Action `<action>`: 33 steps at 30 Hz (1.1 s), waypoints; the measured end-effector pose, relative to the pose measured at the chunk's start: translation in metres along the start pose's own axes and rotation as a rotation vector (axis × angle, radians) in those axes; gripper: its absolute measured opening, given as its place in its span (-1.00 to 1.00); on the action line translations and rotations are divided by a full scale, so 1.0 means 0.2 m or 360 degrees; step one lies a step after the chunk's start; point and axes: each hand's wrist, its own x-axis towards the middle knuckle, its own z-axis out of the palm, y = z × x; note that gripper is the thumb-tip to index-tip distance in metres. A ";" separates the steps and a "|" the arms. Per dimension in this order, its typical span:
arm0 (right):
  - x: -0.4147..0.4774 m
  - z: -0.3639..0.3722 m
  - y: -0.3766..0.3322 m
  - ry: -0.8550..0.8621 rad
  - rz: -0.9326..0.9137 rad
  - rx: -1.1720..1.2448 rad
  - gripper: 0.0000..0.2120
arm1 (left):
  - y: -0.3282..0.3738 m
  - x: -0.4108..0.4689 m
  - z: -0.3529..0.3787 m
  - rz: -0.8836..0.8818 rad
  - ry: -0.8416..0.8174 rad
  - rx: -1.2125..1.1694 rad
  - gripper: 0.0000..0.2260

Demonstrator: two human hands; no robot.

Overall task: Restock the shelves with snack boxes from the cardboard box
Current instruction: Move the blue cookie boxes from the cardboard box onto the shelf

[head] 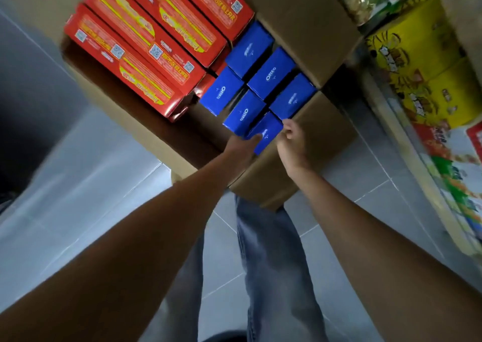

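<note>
An open cardboard box (318,143) stands on the floor below me. Inside it, several blue Oreo boxes (272,73) stand on end beside three long red snack boxes (146,62). The nearest blue box (267,133) sits at the box's near edge. My left hand (241,147) touches its left side, thumb on its top. My right hand (293,139) has its fingers curled against the right side of that same box. Part of the blue box is hidden behind both hands.
Shelves (417,174) run along the right, stocked with yellow snack boxes (422,68) and colourful packets (464,174). Grey floor tiles (91,185) spread to the left. My jeans-clad legs (273,263) stand just below the cardboard box.
</note>
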 end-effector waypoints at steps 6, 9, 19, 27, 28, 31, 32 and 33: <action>0.08 0.03 0.07 0.0044 -0.0160 -0.0129 -0.63 | -0.11 0.13 0.04 0.0074 0.0168 -0.0181 -0.52; 0.08 0.07 0.07 0.0076 -0.0188 -0.0181 -0.62 | -0.19 0.16 0.00 0.0066 0.0214 -0.0067 -0.49; 0.06 0.37 0.05 -0.0127 -0.0196 -0.0759 -0.63 | -0.32 0.16 -0.16 -0.0051 -0.0036 -0.0433 -0.67; -0.07 0.22 -0.06 -0.0020 -0.0003 -0.0631 -0.54 | -0.32 -0.14 -0.22 -0.0070 -0.0280 -0.0644 -0.77; -0.10 0.18 -0.09 0.0003 0.0016 -0.0550 -0.59 | -0.31 -0.20 -0.24 -0.0046 -0.0324 -0.0616 -0.79; -0.21 0.07 -0.17 -0.0020 0.0077 -0.0327 -0.67 | -0.26 -0.31 -0.31 -0.0003 -0.0388 -0.0494 -0.81; -0.28 0.02 -0.22 -0.0038 0.0082 -0.0276 -0.69 | -0.22 -0.38 -0.34 0.0011 -0.0378 -0.0411 -0.83; -0.34 -0.02 -0.25 -0.0062 0.0088 -0.0235 -0.69 | -0.18 -0.42 -0.36 0.0034 -0.0330 -0.0322 -0.86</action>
